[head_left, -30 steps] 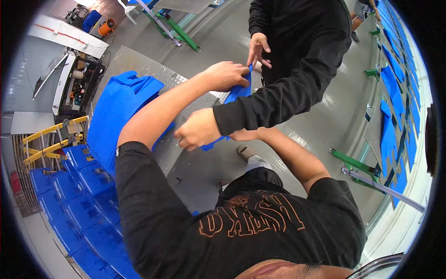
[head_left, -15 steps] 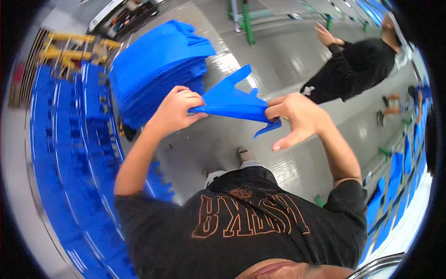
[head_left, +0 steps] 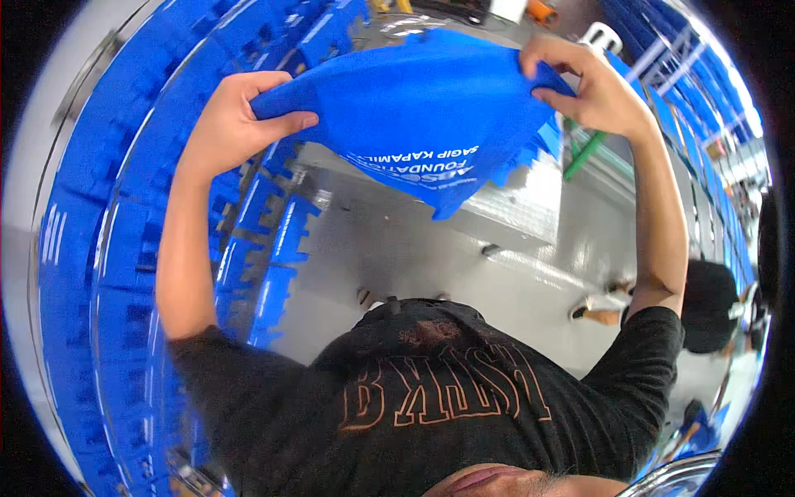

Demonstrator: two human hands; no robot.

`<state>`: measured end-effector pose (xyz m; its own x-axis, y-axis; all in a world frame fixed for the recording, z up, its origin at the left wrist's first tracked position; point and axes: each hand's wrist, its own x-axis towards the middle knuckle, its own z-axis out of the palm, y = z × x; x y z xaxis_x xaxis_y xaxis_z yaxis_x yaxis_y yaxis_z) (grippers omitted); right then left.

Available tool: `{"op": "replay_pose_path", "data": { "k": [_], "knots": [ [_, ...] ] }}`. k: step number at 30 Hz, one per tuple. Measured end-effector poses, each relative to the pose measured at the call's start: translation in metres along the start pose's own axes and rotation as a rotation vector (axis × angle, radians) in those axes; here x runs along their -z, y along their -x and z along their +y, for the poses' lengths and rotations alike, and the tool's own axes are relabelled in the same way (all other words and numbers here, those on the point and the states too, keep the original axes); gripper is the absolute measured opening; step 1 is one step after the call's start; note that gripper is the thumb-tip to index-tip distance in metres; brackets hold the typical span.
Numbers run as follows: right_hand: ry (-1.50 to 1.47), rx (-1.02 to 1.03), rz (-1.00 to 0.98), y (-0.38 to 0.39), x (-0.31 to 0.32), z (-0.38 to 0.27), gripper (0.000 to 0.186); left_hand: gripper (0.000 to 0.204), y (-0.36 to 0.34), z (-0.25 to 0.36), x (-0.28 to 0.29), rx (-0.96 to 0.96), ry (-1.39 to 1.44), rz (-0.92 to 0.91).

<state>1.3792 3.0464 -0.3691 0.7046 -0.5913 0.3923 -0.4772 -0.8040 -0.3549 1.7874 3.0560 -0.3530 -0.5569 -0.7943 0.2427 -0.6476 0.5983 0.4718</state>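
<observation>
A wide blue fabric sheet [head_left: 406, 99] with white print near its lower edge is stretched out in front of me at chest height or higher. My left hand [head_left: 228, 124] pinches its left corner between thumb and fingers. At the opposite corner, my right hand [head_left: 584, 87] is closed on the fabric, with the thumb below and the fingers above. The sheet's middle sags to a point between my hands. Behind its lower right part, more blue fabric [head_left: 530, 157] shows, and I cannot tell whether it is a separate piece.
Rows of blue fabric pieces [head_left: 137, 207] hang on rails along my left. A shiny pale surface [head_left: 538, 207] lies beyond the sheet, with a green bar [head_left: 586, 155] beside it. A person in dark clothing [head_left: 708, 306] is at the right; a white chair [head_left: 603, 37] stands far off.
My hands have moved apart and upward, spreading the blue fabric that was bunched between them. My view has turned; the stack of blue fabric is no longer plainly seen, and the person appears lower right.
</observation>
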Motion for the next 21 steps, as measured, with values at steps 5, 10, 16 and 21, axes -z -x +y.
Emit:
{"op": "replay_pose_path", "data": {
  "k": [5, 10, 16, 21],
  "knots": [
    [-0.368, -0.047, 0.166, -0.104, -0.055, 0.028, 0.053, 0.026, 0.073, -0.072, 0.022, 0.18, 0.053, 0.208],
    [-0.253, -0.179, 0.172, -0.187, -0.14, 0.095, 0.033, 0.027, 0.112, -0.135, -0.009, 0.393, 0.19, 0.445],
    [-0.163, -0.22, 0.208, -0.274, -0.232, 0.111, 0.035, 0.021, 0.151, -0.211, -0.041, 0.608, 0.375, 0.622],
    [-0.404, -0.234, 0.08, -0.384, -0.256, 0.134, 0.042, 0.023, 0.143, -0.266, -0.027, 0.574, 0.478, 0.813]
  ]
}}
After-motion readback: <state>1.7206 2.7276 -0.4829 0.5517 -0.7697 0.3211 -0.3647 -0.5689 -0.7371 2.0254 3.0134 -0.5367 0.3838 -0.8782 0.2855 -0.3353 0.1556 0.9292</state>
